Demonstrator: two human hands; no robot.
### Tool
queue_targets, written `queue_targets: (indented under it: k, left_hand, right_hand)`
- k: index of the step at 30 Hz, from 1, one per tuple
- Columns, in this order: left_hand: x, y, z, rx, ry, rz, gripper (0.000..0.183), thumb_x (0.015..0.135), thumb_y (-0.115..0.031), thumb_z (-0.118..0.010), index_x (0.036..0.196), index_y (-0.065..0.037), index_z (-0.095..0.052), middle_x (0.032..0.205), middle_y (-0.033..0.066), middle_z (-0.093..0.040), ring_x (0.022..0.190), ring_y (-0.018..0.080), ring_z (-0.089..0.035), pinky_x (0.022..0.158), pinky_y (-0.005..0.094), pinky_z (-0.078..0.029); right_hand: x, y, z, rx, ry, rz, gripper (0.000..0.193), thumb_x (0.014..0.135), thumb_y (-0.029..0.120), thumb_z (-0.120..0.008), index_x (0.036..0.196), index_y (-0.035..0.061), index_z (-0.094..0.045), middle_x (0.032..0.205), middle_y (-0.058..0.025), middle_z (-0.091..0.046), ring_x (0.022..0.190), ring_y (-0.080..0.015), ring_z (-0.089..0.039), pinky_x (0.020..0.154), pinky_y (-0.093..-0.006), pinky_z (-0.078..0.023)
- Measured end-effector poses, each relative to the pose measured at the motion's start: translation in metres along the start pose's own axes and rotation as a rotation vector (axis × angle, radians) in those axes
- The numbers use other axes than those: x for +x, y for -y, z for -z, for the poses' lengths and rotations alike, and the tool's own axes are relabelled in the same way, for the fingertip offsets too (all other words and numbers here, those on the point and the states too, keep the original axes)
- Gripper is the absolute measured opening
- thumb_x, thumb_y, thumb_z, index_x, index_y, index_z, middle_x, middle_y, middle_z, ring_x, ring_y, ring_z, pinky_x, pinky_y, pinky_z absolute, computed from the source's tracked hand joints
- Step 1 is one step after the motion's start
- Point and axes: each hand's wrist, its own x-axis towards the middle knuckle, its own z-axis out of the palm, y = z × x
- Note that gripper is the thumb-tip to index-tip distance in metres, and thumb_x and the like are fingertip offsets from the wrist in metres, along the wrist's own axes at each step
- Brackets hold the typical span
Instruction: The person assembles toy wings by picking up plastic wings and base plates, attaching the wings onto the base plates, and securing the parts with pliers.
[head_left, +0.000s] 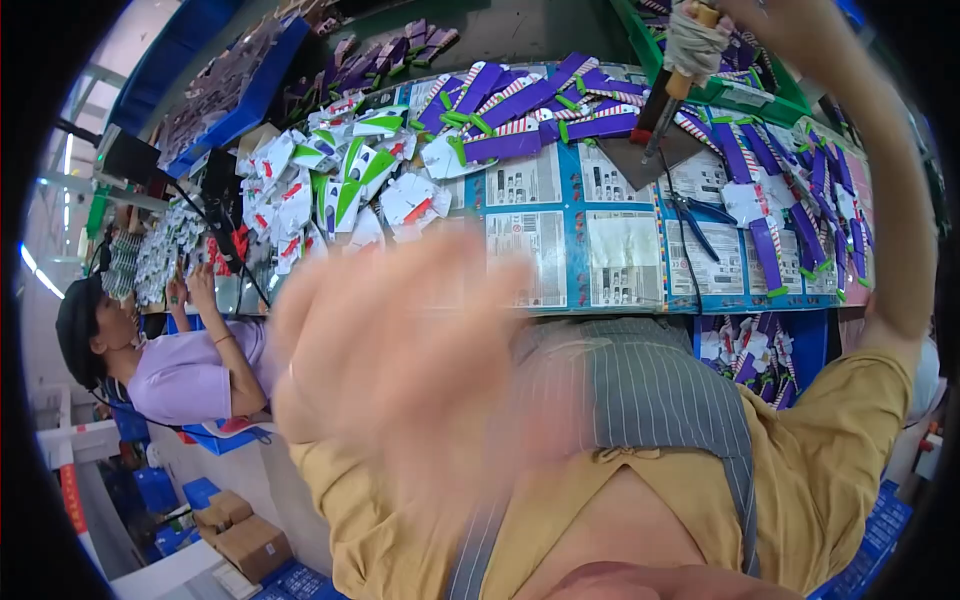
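Observation:
My left hand (pixel 390 340) is close up in the middle of the view and smeared by motion, so its fingers cannot be read. Beyond it on the table lies a heap of white plastic toy parts (pixel 350 185) with green and red pieces. At the upper right, my right hand (pixel 770 20) reaches the top edge beside an upright tool with a cloth-wrapped handle (pixel 695 45); its fingers are cut off by the edge. The tool's dark shaft stands over a dark metal plate (pixel 650 160). Blue-handled pliers (pixel 695 220) lie just nearer.
Purple toy parts with striped edges (pixel 505 105) lie across the table's far side, more (pixel 785 200) at its right. A green crate (pixel 770 90) stands far right, a blue bin (pixel 235 90) far left. A co-worker in a lilac shirt (pixel 200 375) sits at left.

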Motion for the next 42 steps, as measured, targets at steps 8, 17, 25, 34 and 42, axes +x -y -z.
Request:
queue_targets:
  k: [8,17,25,34,42]
  left_hand:
    - [-0.155,0.200,-0.140,-0.143,0.708,0.514,0.083,0.065,-0.015,-0.069,0.135,0.005,-0.028,0.132,0.0263,-0.040,0.122,0.0381,-0.039,0.104,0.0392,-0.032]
    - [-0.140,0.216,-0.164,0.060,0.913,0.630,0.090,0.057,-0.038,-0.078,0.134,-0.012,-0.040,0.114,0.0279,-0.049,0.107,0.0410,-0.049,0.091,0.0442,-0.041]
    - [-0.129,0.206,-0.158,-0.264,0.759,0.828,0.087,0.060,-0.013,-0.080,0.135,-0.010,-0.037,0.114,0.0218,-0.047,0.101,0.0311,-0.052,0.088,0.0372,-0.044]
    - [-0.084,0.151,-0.121,0.404,0.527,0.477,0.029,0.073,-0.019,-0.067,0.098,-0.004,-0.063,0.087,0.0157,-0.054,0.071,0.0302,-0.055,0.059,0.0363,-0.043]
    - [-0.095,0.050,-0.132,-0.029,0.396,0.738,0.029,0.077,-0.006,-0.066,0.104,0.000,-0.063,0.096,0.0141,-0.065,0.082,0.0255,-0.059,0.071,0.0343,-0.045]
  right_hand:
    - [-0.213,0.076,-0.104,0.643,0.260,-0.401,0.039,0.079,0.013,-0.064,0.115,0.0063,-0.052,0.115,-0.0121,-0.054,0.106,-0.0308,-0.052,0.090,-0.0374,-0.043]
    - [-0.262,0.097,-0.197,0.400,0.043,-0.605,0.052,0.076,0.026,-0.066,0.122,0.0077,-0.049,0.118,-0.0123,-0.049,0.109,-0.0309,-0.044,0.095,-0.0415,-0.034]
    - [-0.263,0.096,-0.187,0.624,-0.222,-0.830,0.061,0.063,-0.008,-0.061,0.122,0.0051,-0.049,0.097,-0.0136,-0.048,0.092,-0.0316,-0.049,0.081,-0.0374,-0.041]
    - [-0.235,0.064,-0.187,0.249,-0.077,-0.741,0.026,0.070,0.005,-0.053,0.096,0.0108,-0.054,0.089,-0.0048,-0.049,0.088,-0.0226,-0.049,0.069,-0.0340,-0.037]
    - [-0.260,0.040,-0.201,0.067,0.046,-0.797,0.026,0.072,0.007,-0.053,0.098,0.0096,-0.054,0.110,-0.0078,-0.051,0.104,-0.0246,-0.047,0.082,-0.0360,-0.039]
